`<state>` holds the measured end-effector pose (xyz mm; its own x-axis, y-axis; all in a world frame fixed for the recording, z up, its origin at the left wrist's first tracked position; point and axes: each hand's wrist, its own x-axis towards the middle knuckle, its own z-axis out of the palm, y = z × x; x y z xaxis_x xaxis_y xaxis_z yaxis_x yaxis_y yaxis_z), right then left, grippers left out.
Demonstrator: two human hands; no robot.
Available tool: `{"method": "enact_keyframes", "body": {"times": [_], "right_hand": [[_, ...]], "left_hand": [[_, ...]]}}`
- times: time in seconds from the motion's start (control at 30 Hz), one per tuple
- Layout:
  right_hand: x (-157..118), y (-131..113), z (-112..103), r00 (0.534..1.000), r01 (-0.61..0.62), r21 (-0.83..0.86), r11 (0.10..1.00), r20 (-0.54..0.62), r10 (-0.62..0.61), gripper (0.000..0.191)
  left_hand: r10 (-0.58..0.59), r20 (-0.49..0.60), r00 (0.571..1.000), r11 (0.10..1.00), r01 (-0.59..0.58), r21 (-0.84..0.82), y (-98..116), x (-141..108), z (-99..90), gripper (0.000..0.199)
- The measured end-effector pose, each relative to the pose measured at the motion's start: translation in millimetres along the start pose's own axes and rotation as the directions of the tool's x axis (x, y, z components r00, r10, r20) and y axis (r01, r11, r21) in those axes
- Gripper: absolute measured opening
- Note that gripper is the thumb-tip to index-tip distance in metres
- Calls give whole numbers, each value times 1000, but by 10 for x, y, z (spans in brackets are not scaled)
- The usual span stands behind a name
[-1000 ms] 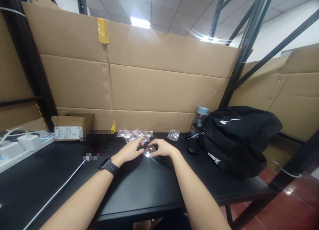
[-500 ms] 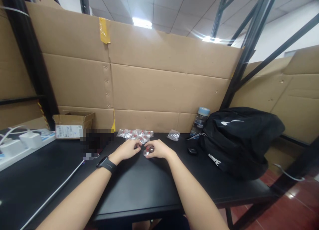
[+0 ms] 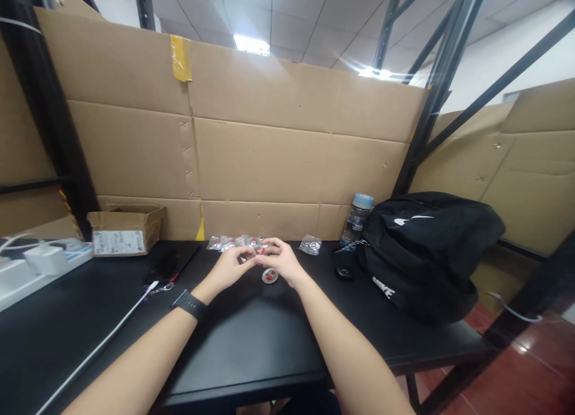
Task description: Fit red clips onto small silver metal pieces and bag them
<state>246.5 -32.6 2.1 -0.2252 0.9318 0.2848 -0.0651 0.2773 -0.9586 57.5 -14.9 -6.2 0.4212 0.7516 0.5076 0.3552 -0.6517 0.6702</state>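
My left hand (image 3: 231, 266), with a dark watch on its wrist, has its fingers drawn together in a pinch. Against its fingertips are those of my right hand (image 3: 283, 263), also curled into a pinch. A small red piece (image 3: 262, 251) shows between the fingers; most of it is hidden and its kind is unclear. Just below the right hand, a round clear disc with a red centre (image 3: 270, 275) lies on the black table (image 3: 251, 337), touched by neither hand. Behind the hands lie several clear plastic packets (image 3: 218, 242) with red bits inside.
Another clear packet (image 3: 310, 244) lies apart to the right. Farther right are a water bottle (image 3: 356, 220), a small black case (image 3: 344, 273) and a black backpack (image 3: 426, 253). At left stand an open cardboard box (image 3: 121, 240) and a power strip (image 3: 49, 274); a white cable (image 3: 99, 346) crosses the table.
My right hand has let go of the round disc, which now lies on the table. It has moved up and left to meet my left hand. The view has shifted slightly.
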Motion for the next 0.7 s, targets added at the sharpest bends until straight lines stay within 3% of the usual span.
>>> {"method": "enact_keyframes", "body": {"times": [0.13,0.23,0.33,0.4,0.47,0.53,0.7], "right_hand": [[40,4,-51,999,36,-65,997,4,-36,57],[84,67,-239,997,52,-304,951,-36,-66,50],[85,119,-511,999,40,-634,772,-3,-54,50],[71,137,-672,1000,16,-767,642,25,5,46],[63,146,-779,997,-11,-824,567,37,74,44],[63,147,-831,991,-25,-835,550,51,122,45],[78,137,-844,984,5,-844,536,101,149,51]], "left_hand": [[-5,-19,1000,993,7,122,14,-3,-19,17],[-36,33,999,959,25,284,-25,-22,-108,10],[-157,152,976,907,82,413,-141,-59,-238,9],[-205,219,954,888,87,453,-231,-82,-305,8],[-168,222,960,893,53,448,-287,-92,-322,14],[-88,199,976,909,-2,416,-286,-90,-272,24],[163,246,955,902,-246,356,-90,-74,47,31]]}}
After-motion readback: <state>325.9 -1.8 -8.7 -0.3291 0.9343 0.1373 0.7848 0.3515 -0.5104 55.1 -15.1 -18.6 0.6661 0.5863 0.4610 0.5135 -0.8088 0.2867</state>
